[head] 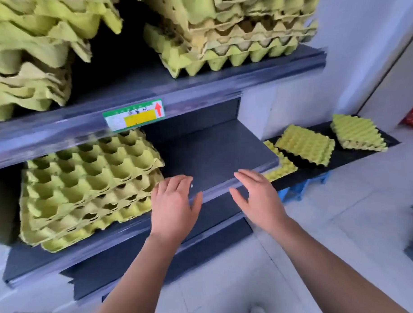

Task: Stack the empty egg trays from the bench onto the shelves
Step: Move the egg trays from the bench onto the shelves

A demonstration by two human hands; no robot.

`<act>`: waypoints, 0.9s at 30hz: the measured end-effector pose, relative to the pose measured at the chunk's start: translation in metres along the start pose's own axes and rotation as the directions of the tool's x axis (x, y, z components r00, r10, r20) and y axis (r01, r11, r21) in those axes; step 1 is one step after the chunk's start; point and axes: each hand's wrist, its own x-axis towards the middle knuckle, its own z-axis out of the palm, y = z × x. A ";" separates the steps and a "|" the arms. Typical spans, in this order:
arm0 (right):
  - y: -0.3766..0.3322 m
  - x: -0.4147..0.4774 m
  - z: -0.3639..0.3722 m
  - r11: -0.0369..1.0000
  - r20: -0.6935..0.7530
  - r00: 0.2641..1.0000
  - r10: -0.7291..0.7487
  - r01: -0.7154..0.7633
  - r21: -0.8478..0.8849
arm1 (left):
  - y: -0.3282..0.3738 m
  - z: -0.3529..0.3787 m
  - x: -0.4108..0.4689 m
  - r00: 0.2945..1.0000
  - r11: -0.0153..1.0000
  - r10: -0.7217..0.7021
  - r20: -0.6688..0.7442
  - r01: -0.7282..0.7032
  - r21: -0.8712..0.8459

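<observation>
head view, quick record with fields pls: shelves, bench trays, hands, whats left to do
upper shelf: two tall tray stacks, left and right; label on its front edge
lower shelf: egg tray stack on its left part, right part bare
bench: near trays partly hidden by the shelf, middle trays, far trays
left hand: open, empty, at the lower shelf's front edge
right hand: open, empty, same edge
to do: bench trays not yet shelved

— Where do we find the egg trays (pixel 304 144)?
— We see loose yellow-green ones on the black bench (pixel 336 158), a skewed stack (pixel 84 184) left on the lower shelf (pixel 212 153), taller piles (pixel 243 33) on the upper shelf (pixel 132 79).
</observation>
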 end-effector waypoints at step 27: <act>0.492 0.043 -0.201 0.844 -0.145 0.855 0.498 -0.517 -0.145 | 0.435 0.330 0.222 0.916 0.947 0.282 0.284 -0.219 -0.236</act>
